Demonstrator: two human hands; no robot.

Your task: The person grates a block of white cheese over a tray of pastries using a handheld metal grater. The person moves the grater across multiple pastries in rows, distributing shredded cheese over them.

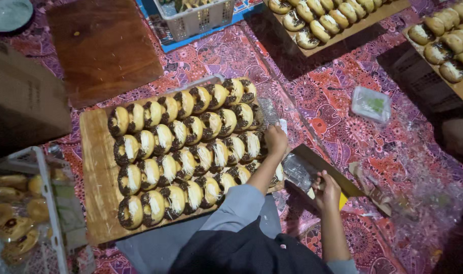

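Step in hand: picking and bagging. Left hand (275,139), fingers closed on a chocolate-sprinkled doughnut (252,145) at the wooden board's (97,167) right edge, frame centre. Right hand (327,190) pinches a clear plastic bag (298,171). Next, likely: lift doughnut into the bag's mouth.

- A bare dark wooden board (102,48) lay at the top left on the patterned red and purple cloth (333,106).
- A white plastic basket (197,19) stood above it.
- Two more trays of filled buns (317,23) (447,43) sat at the top right.
- A small clear lidded tub (371,104) rested on the cloth.
- A cardboard box (23,96) stood at the left edge.
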